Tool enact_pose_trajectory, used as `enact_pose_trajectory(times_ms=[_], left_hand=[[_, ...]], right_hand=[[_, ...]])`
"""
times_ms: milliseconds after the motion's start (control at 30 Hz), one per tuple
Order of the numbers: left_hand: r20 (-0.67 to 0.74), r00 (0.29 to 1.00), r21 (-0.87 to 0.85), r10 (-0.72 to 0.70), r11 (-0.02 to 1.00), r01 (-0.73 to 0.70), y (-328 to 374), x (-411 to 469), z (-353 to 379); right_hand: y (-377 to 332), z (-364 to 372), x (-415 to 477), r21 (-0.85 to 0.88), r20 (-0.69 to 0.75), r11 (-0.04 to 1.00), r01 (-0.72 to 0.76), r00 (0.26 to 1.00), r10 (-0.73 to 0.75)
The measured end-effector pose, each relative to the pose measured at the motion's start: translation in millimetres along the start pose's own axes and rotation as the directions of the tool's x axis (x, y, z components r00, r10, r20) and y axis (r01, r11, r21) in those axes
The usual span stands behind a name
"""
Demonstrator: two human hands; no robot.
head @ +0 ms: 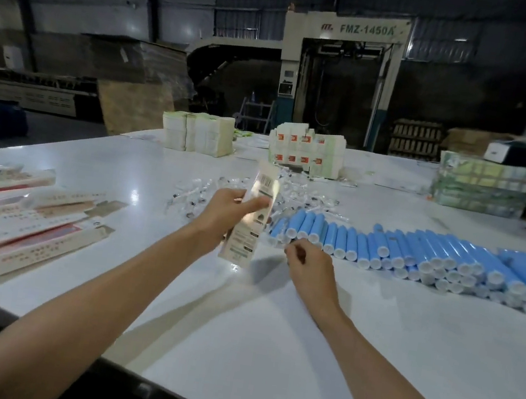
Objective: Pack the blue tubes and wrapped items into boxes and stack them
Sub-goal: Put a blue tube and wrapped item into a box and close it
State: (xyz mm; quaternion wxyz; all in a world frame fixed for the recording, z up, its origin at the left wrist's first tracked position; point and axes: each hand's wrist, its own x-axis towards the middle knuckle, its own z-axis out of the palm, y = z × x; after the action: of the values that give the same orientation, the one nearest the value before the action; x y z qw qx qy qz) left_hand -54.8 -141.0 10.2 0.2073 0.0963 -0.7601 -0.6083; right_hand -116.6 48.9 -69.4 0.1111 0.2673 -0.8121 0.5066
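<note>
A long narrow carton (254,213) with a barcode near its top is in the left hand (226,216). The fingers (256,202) of this hand are curled round its middle, thumb on the near face, and the carton stands almost upright above the counter (267,343), its top leaning a little away from the person. The left forearm reaches forward from the lower left, and the wrist is nearly straight.

The right hand (311,269) is low over the counter, just right of the carton's lower end, with the back of the hand up. Its fingers are bent inward to the thumb. Whether they pinch something small, I cannot tell.

Just beyond the right fingers begin the blue tubes (417,253). They lie side by side in a wide row that goes far to the right, white caps toward the person. Behind the left fingers is a loose heap of clear wrapped items (293,193). Well to the left of the left fingers lie long white and red boxes (26,218), some upon others. Farther behind the fingers stand two stacks of flat cartons (196,134) and bundles tied with strips (485,188). Beyond the counter is a machine marked FMZ-1450A (341,74).
</note>
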Motion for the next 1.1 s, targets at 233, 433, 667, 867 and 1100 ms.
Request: enact_pose_trajectory(times_ms=[233, 433, 667, 867, 1100], left_hand=[[0.038, 0.999, -0.286, 0.012, 0.958, -0.001, -53, -3, 38], [0.121, 0.992, -0.409, -0.026, 0.909, 0.074, -60, -5, 42], [0.134, 0.991, -0.404, 0.010, 0.914, 0.046, -59, -4, 41], [0.150, 0.988, -0.430, 0.029, 0.902, 0.039, -52, -5, 42], [0.192, 0.980, -0.443, 0.043, 0.895, 0.048, -52, -6, 42]], right_hand=[[12, -19, 51, -0.004, -0.212, 0.981, -0.196, 0.959, 0.190], [31, -27, 117, -0.267, -0.149, 0.909, -0.319, 0.946, 0.288], [34, -12, 151, -0.579, 0.033, 0.784, -0.223, 0.955, 0.296], [26, -4, 162, -0.630, 0.150, 0.751, -0.195, 0.919, 0.365], [16, 5, 173, -0.738, 0.198, 0.654, -0.164, 0.874, 0.443]])
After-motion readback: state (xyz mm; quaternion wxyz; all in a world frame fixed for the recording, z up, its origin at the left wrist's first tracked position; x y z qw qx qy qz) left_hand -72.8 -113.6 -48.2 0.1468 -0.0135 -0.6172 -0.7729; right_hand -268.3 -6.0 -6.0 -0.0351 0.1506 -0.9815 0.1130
